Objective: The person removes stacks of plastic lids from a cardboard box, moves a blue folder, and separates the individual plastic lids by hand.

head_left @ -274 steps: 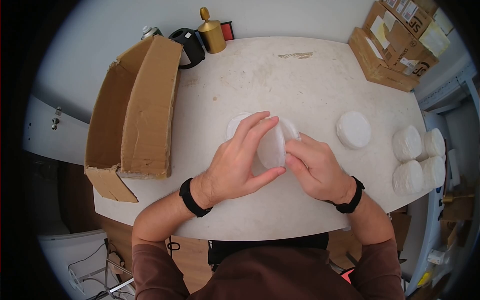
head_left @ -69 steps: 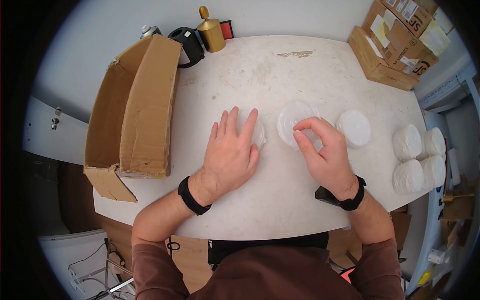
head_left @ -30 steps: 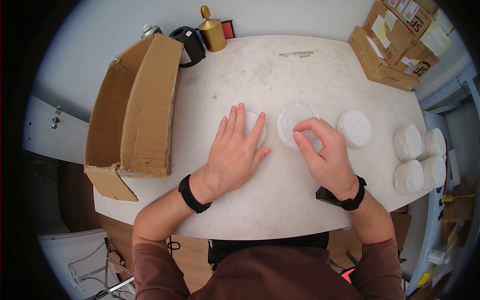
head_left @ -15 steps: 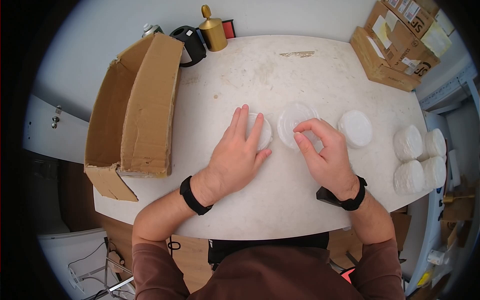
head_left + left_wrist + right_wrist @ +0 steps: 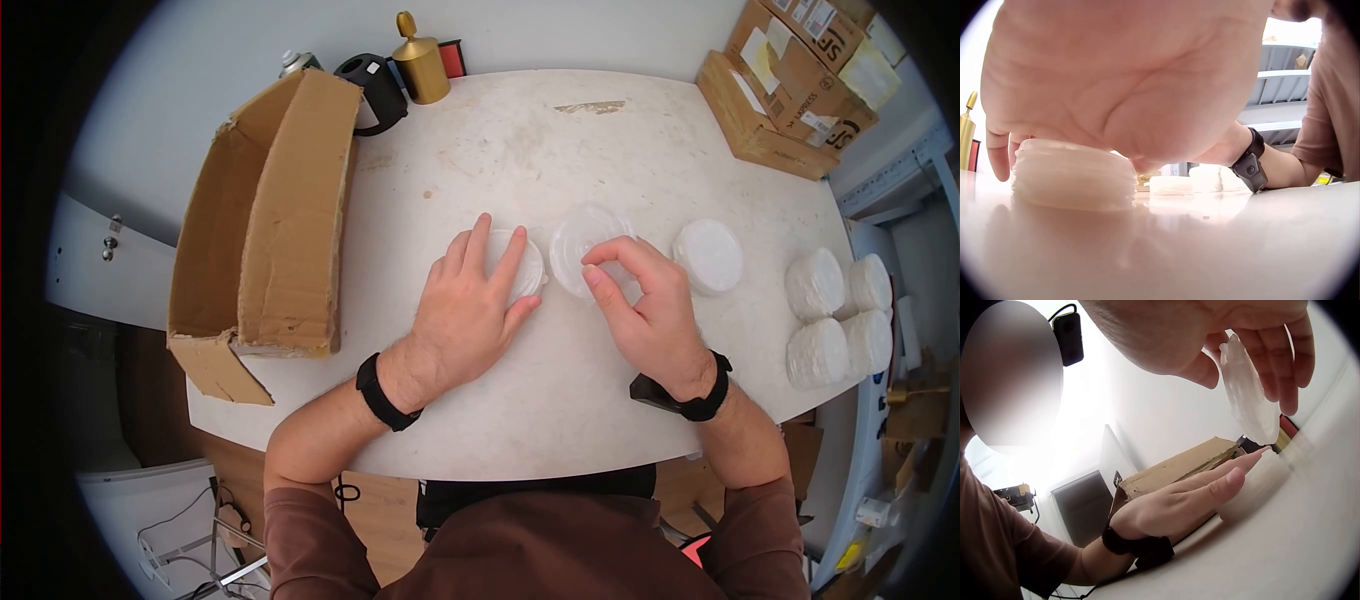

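Straight, spread fingers of my left hand (image 5: 468,300) rest on top of a round stack of translucent discs (image 5: 527,268) on the table. The left wrist view shows that stack (image 5: 1072,178) standing upright beneath the palm (image 5: 1129,81). My right hand (image 5: 655,320) holds another translucent round piece (image 5: 578,235) between curled fingers and thumb. From the right wrist this piece (image 5: 1247,394) appears tilted on its edge between the thumb and fingers. Just right of it, a white round stack (image 5: 710,257) lies on the table.
Several white wrapped round stacks (image 5: 815,285) stand by the right table edge. A long open cardboard box (image 5: 290,220) occupies the left side. Behind it are a black container (image 5: 375,95) and a gold one (image 5: 423,75). Cartons (image 5: 790,90) are piled at the back right.
Earliest, both hands were at one translucent piece; now they are apart, the left on the left stack. Since 2.3 s ago that stack has shifted slightly right, while the right hand has stayed nearly still.
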{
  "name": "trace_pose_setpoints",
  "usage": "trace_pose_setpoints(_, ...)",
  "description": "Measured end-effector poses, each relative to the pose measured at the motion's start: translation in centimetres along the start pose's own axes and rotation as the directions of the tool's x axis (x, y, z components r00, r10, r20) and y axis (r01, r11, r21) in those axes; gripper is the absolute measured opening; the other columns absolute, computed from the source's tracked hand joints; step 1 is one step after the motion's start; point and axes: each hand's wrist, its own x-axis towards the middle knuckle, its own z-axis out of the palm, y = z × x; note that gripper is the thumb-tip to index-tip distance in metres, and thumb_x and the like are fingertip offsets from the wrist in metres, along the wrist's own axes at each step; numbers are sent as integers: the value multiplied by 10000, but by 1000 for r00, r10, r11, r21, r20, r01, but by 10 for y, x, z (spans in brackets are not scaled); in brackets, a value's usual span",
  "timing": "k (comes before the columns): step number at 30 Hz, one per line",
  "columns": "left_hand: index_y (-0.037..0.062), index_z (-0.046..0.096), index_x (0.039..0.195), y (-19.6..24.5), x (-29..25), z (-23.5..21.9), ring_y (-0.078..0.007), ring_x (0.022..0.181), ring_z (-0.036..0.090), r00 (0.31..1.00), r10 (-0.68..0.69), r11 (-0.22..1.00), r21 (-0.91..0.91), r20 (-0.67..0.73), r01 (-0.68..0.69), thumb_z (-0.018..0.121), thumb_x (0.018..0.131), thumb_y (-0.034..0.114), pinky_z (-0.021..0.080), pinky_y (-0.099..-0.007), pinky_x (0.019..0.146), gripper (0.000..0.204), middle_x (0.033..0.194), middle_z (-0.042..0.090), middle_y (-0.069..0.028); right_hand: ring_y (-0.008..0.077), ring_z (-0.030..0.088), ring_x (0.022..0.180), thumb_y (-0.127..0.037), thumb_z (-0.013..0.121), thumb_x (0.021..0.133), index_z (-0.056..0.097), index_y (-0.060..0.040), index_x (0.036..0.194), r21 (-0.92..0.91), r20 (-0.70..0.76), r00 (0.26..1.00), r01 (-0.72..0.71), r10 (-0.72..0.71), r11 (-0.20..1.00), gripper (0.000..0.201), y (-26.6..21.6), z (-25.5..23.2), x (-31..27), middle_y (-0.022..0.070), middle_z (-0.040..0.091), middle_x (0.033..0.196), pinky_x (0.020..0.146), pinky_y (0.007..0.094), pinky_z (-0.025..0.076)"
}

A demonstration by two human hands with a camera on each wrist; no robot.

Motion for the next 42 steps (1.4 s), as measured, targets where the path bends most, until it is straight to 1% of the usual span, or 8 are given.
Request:
trace_pose_setpoints(7, -64, 363, 1641, -2, -2, 8, -597, 1461, 394, 999, 48, 995, 90, -6, -47, 664, 1066, 397, 380, -579, 1230, 796, 1639, 284, -457, 336, 651, 735, -68, 716, 982, 700, -35, 1043, 13, 1, 1000, -1, 1, 1000, 71, 0, 0, 0, 156, 680, 887, 658, 396, 496)
trace_pose_setpoints(13, -67, 360, 1642, 0, 1, -2, -579, 1465, 400, 998, -44, 994, -102, 47, 49, 631, 1086, 393, 377, -573, 1232, 770, 1631, 312, -441, 342, 658, 746, -66, 717, 980, 700, -35, 1054, 22, -14, 1000, 7, -7, 1000, 82, 1, 0, 0, 159, 680, 892, 660, 398, 496)
trace_pose_setpoints(19, -66, 352, 1647, 0, 0, 3, -574, 1506, 374, 1000, 17, 996, 83, -9, -16, 615, 1091, 385, 365, -587, 1240, 762, 1655, 293, -420, 344, 653, 740, -66, 715, 982, 700, -37, 1063, 20, 0, 1000, 13, -13, 1000, 88, 0, -1, -1, 162, 672, 883, 657, 399, 494)
trace_pose_setpoints(22, -19, 359, 1662, -2, 1, 8, -609, 1528, 331, 1000, 6, 999, 33, 19, -7, 626, 1087, 376, 352, -611, 1247, 747, 1663, 259, -438, 344, 647, 734, -66, 715, 981, 700, -37, 1062, 29, 3, 1000, 9, -9, 1000, 88, 1, 0, -1, 163, 669, 879, 656, 397, 492)
trace_pose_setpoints(27, 236, 495, 1638, -6, 0, 14, -686, 1463, 362, 990, 133, 987, 99, -45, -128, 757, 1005, 360, 439, -640, 1173, 697, 1636, 284, -466, 340, 644, 732, -64, 716, 979, 702, -38, 1065, 15, 14, 1000, -3, 3, 1000, 91, 0, 0, -1, 161, 670, 881, 652, 396, 490)
trace_pose_setpoints(31, 206, 520, 1620, -4, 0, 9, -700, 1477, 324, 994, 111, 993, 42, -20, -110, 743, 1009, 350, 373, -618, 1237, 666, 1653, 256, -459, 336, 665, 755, -59, 718, 977, 704, -38, 1075, 16, 13, 1000, -15, 14, 1000, 101, -2, -2, -1, 157, 688, 905, 670, 395, 507)
trace_pose_setpoints(36, 223, 525, 1619, -2, 1, 5, -653, 1523, 301, 994, 113, 990, 85, 9, -113, 753, 1001, 377, 359, -679, 1219, 676, 1712, 284, -342, 343, 689, 806, -51, 718, 974, 703, -32, 1081, 26, -8, 1000, 8, -8, 1000, 110, 1, -2, 0, 163, 702, 932, 714, 382, 532)
trace_pose_setpoints(42, 190, 480, 1649, -2, -1, 4, -614, 1576, 249, 992, 125, 990, 67, 1, -124, 754, 999, 399, 309, -705, 1236, 736, 1723, 265, -344, 346, 698, 840, -36, 706, 970, 697, -23, 1097, 41, 4, 1000, -23, 23, 999, 128, -1, -1, -3, 169, 705, 955, 746, 383, 539)
